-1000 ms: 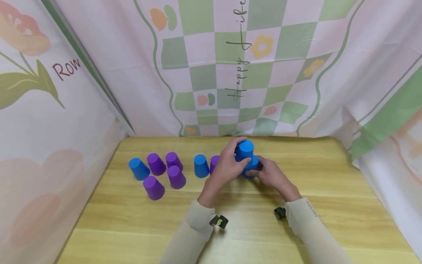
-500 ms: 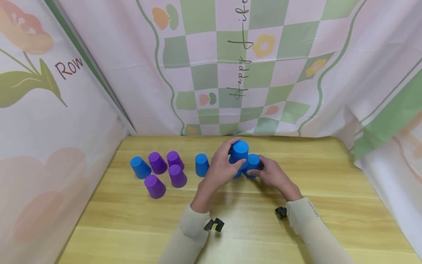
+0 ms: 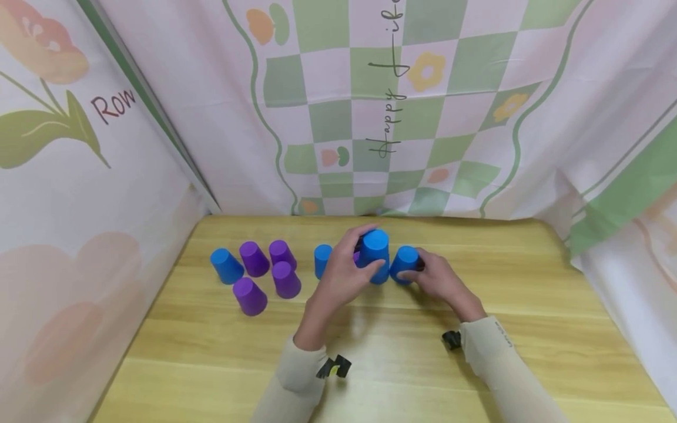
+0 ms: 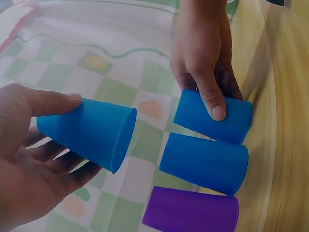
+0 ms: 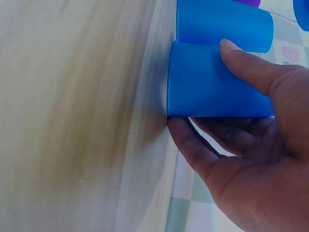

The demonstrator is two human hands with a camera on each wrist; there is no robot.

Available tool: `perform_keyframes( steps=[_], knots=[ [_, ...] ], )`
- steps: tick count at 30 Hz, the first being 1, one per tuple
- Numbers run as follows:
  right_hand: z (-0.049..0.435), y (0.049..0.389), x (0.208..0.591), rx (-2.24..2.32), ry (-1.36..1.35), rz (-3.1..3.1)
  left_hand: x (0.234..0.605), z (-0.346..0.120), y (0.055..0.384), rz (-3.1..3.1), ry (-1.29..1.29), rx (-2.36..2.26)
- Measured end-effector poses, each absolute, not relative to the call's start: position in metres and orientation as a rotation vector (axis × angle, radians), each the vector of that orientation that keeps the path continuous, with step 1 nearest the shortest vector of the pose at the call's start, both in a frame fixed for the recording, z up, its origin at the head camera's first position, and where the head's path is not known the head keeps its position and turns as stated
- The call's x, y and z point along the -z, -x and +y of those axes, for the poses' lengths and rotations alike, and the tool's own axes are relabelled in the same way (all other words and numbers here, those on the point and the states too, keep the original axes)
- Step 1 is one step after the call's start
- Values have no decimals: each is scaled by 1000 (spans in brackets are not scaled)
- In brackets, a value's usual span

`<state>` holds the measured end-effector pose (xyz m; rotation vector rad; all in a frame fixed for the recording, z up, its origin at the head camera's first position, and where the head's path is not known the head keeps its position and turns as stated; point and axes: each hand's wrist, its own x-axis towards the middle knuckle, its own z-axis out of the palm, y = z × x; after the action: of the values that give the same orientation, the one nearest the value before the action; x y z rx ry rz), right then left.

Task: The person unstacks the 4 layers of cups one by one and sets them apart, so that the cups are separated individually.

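Observation:
My left hand (image 3: 338, 273) holds a blue cup (image 4: 91, 130), mouth downward, between thumb and fingers. That cup is raised above the row, apart from the cups below it in the left wrist view. With thumb and fingers, my right hand (image 3: 440, 277) grips another blue cup (image 5: 212, 82), upside down on the table at the row's right end. Beside it stands a second blue cup (image 4: 205, 162), close against it. A purple cup (image 4: 190, 210) follows in the row, mostly hidden behind my left hand in the head view. Further left is one more blue cup (image 3: 322, 261), partly covered by that hand.
On the left of the wooden table (image 3: 402, 364), a blue cup (image 3: 227, 267) and several purple cups (image 3: 250, 296) stand upside down in a loose group. A patterned cloth (image 3: 381, 117) hangs along the table's back edge, with another cloth (image 3: 106, 235) at the left side.
My left hand has carried its blue cup leftward, from above the right-end cup to above its neighbour. My right hand stays on the right-end cup.

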<state>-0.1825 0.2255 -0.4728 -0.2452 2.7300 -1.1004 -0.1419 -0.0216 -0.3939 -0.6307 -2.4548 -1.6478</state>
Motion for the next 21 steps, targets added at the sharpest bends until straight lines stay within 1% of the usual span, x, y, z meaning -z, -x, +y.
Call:
perform_keyframes(
  steps=[8, 21],
  knots=[
    [225, 182, 472, 1097, 265, 2746, 392, -36, 136, -2461, 611, 1629],
    [226, 183, 473, 1087, 273, 2747, 389, -60, 126, -2446, 476, 1682]
  ],
)
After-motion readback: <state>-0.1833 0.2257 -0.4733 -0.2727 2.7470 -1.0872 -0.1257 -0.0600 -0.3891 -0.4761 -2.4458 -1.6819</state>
